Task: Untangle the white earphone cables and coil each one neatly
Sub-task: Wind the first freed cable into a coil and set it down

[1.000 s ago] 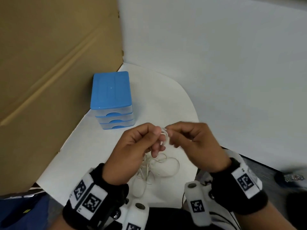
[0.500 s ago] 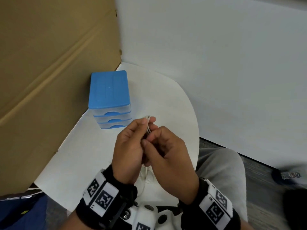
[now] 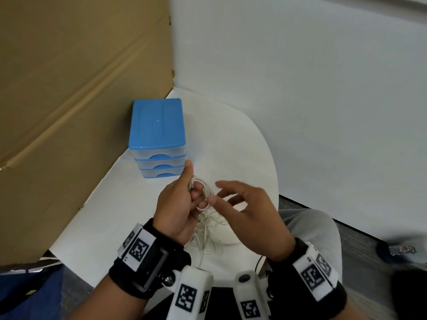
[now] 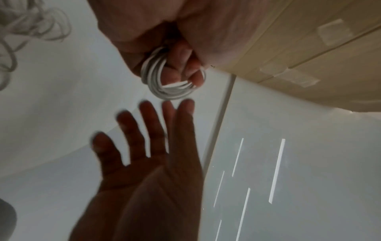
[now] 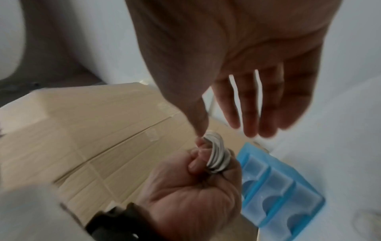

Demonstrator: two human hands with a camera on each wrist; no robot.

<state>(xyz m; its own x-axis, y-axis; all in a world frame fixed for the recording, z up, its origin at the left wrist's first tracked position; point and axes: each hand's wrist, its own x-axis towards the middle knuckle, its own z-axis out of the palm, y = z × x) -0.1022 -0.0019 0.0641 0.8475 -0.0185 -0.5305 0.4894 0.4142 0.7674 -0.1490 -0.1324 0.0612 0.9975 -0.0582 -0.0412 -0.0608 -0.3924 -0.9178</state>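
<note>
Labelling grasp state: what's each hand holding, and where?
Left hand holds the coiled white earphone cable, loops wound round its curled fingers. Right hand holds nothing, fingers spread beside the coil.

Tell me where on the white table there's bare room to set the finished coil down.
Bare patches: the white table between the blue drawer unit and the table's curved right edge, and the strip left of the left hand by the cardboard. Crowded: under both hands, where the loose cable tangle lies.
</note>
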